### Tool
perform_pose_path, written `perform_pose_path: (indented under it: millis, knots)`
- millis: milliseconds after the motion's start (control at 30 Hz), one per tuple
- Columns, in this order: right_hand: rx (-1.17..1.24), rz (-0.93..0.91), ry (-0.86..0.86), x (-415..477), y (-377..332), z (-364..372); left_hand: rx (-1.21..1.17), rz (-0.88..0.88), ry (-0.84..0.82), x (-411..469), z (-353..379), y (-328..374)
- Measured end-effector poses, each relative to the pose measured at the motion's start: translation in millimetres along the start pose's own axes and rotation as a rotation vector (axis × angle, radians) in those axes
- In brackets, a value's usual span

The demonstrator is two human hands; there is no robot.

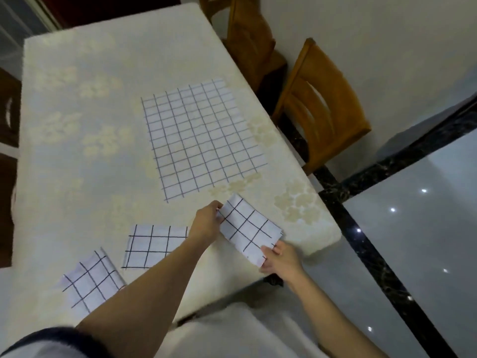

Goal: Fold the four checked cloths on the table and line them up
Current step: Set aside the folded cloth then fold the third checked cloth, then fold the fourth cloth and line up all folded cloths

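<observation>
Both hands hold one folded white cloth with black checks (249,229) just above the table's near right corner. My left hand (206,224) pinches its far left edge. My right hand (281,258) pinches its near right corner. Two more folded checked cloths lie near the front edge: one (152,245) partly under my left forearm, another (90,279) further left and skewed. A fourth checked cloth (198,140) lies spread flat in the middle of the table.
The table (77,151) wears a cream cloth with a pale flower pattern. Two wooden chairs (322,107) stand along its right side. To the right is a glossy grey floor with a black marble strip (374,254).
</observation>
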State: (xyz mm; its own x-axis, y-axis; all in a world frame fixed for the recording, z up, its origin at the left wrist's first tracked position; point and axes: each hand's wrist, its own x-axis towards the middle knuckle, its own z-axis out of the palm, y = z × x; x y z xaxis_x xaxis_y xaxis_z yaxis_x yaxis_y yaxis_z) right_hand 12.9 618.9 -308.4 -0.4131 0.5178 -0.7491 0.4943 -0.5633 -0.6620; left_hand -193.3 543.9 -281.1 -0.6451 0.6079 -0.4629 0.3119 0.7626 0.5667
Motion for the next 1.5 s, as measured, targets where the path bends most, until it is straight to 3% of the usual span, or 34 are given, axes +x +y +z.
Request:
perform_pose_path:
  millis: [267,333,433,500,533,667,767,900,1033,1233,1400,1500]
  knots:
    - [-0.314,0.123,-0.229,17.8,-27.8,-15.6,0.081,-0.191,0.171,4.2,12.1,2.1]
    - [-0.374,0.156,-0.262,18.2,-35.7,-15.0,0.072,-0.186,0.206,-4.6,15.8,2.0]
    - [-0.605,0.257,-0.377,15.5,-47.8,-19.4,0.281,-0.125,0.31,-16.6,22.2,4.4]
    - [-0.749,0.269,-0.444,12.3,-59.0,-23.3,0.323,-0.053,0.285,-25.9,28.4,9.8]
    - [-0.785,0.174,-0.428,13.4,-66.3,-23.1,0.302,-0.022,0.241,-28.9,32.2,12.8]
    - [-0.798,-0.536,-0.142,38.1,-91.5,-9.8,0.339,-0.048,0.056,-28.3,46.0,14.7]
    - [-0.974,-0.773,-0.23,61.8,-96.6,7.7,0.332,-0.121,-0.046,-27.6,48.0,10.8]
    - [-1.391,-0.867,-0.367,84.8,-71.2,5.0,0.388,-0.158,-0.07,-22.0,46.5,13.1]
    - [-1.49,-0.9,-0.389,94.1,-69.5,-5.6,0.463,-0.225,-0.065,-10.6,49.3,18.4]
    - [-1.779,-0.689,-0.369,81.2,-110.0,28.5,0.456,-0.176,-0.017,-20.5,46.3,8.8]
    - [-1.399,-0.919,-0.33,30.3,-128.2,89.2,0.26,-0.128,0.168,-74.9,-7.2,-31.1]
    - [-1.394,-1.057,-0.305,-12.9,-117.7,143.1,0.181,-0.201,0.298,-129.9,-66.0,-85.2]
